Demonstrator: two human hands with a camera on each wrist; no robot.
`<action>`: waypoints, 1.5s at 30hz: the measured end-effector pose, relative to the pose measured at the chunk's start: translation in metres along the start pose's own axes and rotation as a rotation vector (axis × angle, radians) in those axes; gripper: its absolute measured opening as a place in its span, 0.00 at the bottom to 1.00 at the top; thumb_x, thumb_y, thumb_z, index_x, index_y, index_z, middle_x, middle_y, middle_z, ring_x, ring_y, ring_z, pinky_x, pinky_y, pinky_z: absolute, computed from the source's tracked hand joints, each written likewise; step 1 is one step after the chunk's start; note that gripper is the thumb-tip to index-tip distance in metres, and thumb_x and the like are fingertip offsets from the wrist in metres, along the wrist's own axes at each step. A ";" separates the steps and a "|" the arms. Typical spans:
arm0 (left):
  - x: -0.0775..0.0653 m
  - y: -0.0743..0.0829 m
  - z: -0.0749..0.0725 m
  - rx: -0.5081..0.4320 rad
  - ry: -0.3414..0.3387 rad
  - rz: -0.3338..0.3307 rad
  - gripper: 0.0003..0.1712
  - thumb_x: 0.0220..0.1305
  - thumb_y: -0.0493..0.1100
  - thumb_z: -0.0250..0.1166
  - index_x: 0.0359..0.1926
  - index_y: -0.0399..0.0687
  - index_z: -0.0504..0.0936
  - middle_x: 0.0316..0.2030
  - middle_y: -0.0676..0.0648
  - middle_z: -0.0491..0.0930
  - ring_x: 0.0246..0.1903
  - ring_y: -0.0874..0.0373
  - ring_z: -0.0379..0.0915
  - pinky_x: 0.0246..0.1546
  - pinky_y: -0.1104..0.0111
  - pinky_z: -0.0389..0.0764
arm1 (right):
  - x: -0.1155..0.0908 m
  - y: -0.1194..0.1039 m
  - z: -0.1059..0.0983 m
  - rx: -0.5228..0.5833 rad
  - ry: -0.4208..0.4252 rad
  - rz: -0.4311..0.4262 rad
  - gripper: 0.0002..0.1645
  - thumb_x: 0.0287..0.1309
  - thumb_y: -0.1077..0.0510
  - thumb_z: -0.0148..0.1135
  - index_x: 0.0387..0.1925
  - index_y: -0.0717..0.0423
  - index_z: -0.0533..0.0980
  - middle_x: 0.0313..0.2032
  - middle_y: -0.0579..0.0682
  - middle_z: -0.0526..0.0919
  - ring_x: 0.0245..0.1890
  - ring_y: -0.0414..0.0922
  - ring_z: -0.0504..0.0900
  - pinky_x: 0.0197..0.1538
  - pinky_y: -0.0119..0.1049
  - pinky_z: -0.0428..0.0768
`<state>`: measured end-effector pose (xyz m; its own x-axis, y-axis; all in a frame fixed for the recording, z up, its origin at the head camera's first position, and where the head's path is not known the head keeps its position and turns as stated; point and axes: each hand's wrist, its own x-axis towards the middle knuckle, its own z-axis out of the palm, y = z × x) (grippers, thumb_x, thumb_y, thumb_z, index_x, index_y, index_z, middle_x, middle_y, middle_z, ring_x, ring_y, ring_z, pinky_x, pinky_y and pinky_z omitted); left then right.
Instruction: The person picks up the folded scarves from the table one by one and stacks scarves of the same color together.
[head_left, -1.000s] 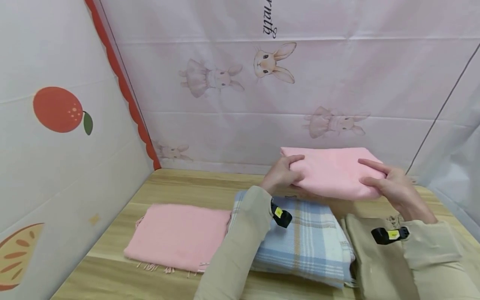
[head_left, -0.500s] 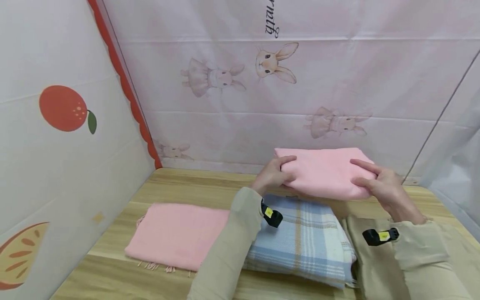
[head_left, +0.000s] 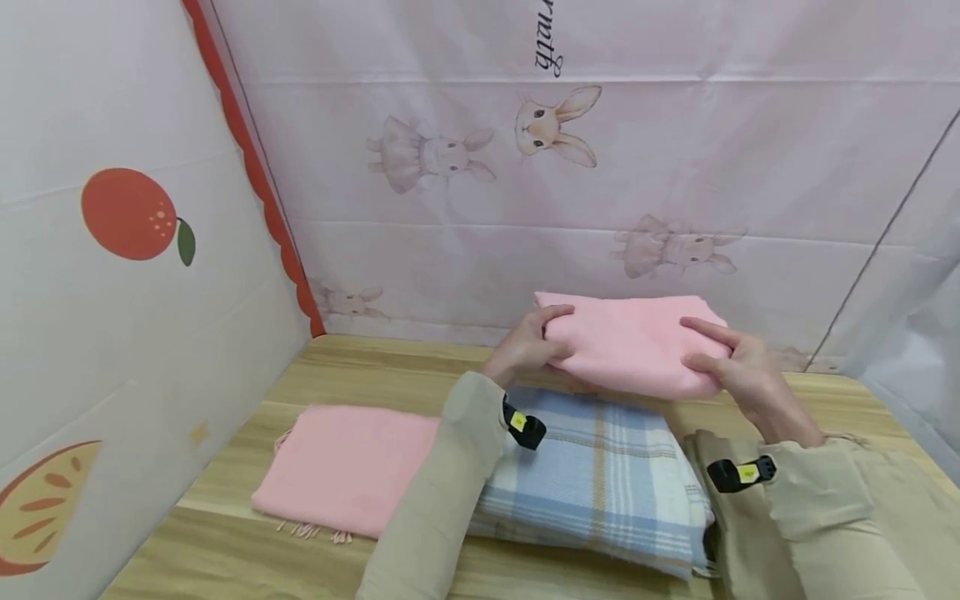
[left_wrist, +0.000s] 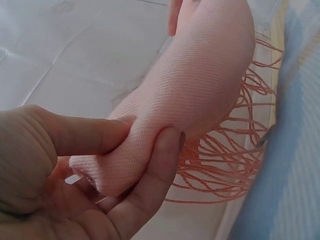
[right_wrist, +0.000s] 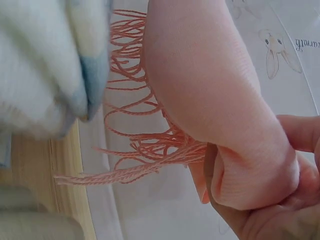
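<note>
A folded pink scarf (head_left: 630, 346) is held up in both hands above the far part of the table, behind a blue and white plaid folded blanket (head_left: 592, 467). My left hand (head_left: 528, 343) pinches its left end, thumb on the near face and fingers wrapped around the edge, as the left wrist view shows. The opposite end is gripped by my right hand (head_left: 750, 375), with fingers curled beneath the fold in the right wrist view. Pink twisted fringe (right_wrist: 150, 145) dangles from the scarf's underside, hidden in the head view.
Left of the plaid blanket lies another folded pink fringed scarf (head_left: 345, 467), partly covered by my left sleeve. A khaki folded cloth (head_left: 738, 525) lies to the right, under my right forearm. A rabbit-printed backdrop (head_left: 450, 267) rises behind the wooden table (head_left: 225, 550).
Both hands, still gripping the pink scarf, have shifted steadily to the left above the plaid blanket. The things on the table stay where they were.
</note>
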<state>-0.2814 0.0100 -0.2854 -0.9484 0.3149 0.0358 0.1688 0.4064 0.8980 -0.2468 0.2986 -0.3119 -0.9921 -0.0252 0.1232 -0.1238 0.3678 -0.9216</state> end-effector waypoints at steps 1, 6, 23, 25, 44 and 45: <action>-0.001 -0.001 -0.002 0.000 0.001 0.005 0.35 0.65 0.33 0.64 0.73 0.54 0.72 0.73 0.42 0.63 0.59 0.52 0.64 0.63 0.60 0.67 | 0.000 -0.001 0.002 0.007 -0.002 -0.004 0.40 0.66 0.63 0.65 0.75 0.62 0.61 0.76 0.70 0.44 0.68 0.59 0.54 0.41 0.19 0.74; -0.005 -0.007 -0.011 -0.006 -0.006 -0.001 0.35 0.67 0.34 0.64 0.74 0.55 0.71 0.73 0.41 0.62 0.59 0.50 0.65 0.60 0.60 0.70 | 0.000 -0.004 0.010 0.025 -0.005 -0.011 0.39 0.66 0.65 0.64 0.75 0.62 0.61 0.77 0.68 0.42 0.70 0.58 0.50 0.40 0.19 0.73; -0.016 -0.026 -0.034 -0.035 -0.010 0.089 0.36 0.65 0.31 0.63 0.73 0.49 0.71 0.68 0.39 0.67 0.53 0.50 0.67 0.47 0.69 0.71 | -0.002 -0.010 0.032 0.041 -0.040 -0.066 0.39 0.65 0.65 0.64 0.74 0.65 0.62 0.73 0.68 0.54 0.59 0.47 0.61 0.39 0.22 0.74; -0.018 -0.028 -0.036 -0.044 -0.009 0.084 0.36 0.65 0.30 0.63 0.73 0.49 0.71 0.68 0.39 0.66 0.51 0.50 0.68 0.45 0.70 0.72 | -0.003 -0.012 0.033 0.022 -0.049 -0.062 0.38 0.66 0.65 0.64 0.74 0.63 0.62 0.72 0.68 0.56 0.55 0.46 0.64 0.37 0.23 0.74; -0.029 -0.032 -0.052 -0.140 -0.009 0.070 0.37 0.66 0.27 0.62 0.74 0.47 0.68 0.64 0.32 0.68 0.35 0.54 0.76 0.42 0.61 0.83 | -0.002 -0.030 0.047 0.024 -0.113 -0.097 0.37 0.67 0.66 0.60 0.75 0.61 0.62 0.75 0.68 0.51 0.61 0.52 0.57 0.40 0.22 0.71; -0.030 -0.033 -0.054 -0.127 -0.003 0.072 0.36 0.66 0.28 0.62 0.74 0.48 0.68 0.64 0.33 0.68 0.35 0.54 0.75 0.41 0.62 0.83 | -0.002 -0.030 0.048 0.025 -0.115 -0.097 0.37 0.67 0.66 0.60 0.75 0.61 0.62 0.75 0.68 0.51 0.62 0.52 0.57 0.41 0.22 0.71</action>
<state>-0.2728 -0.0590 -0.2923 -0.9343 0.3419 0.1009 0.2008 0.2710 0.9414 -0.2423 0.2429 -0.3017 -0.9712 -0.1662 0.1710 -0.2187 0.3352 -0.9164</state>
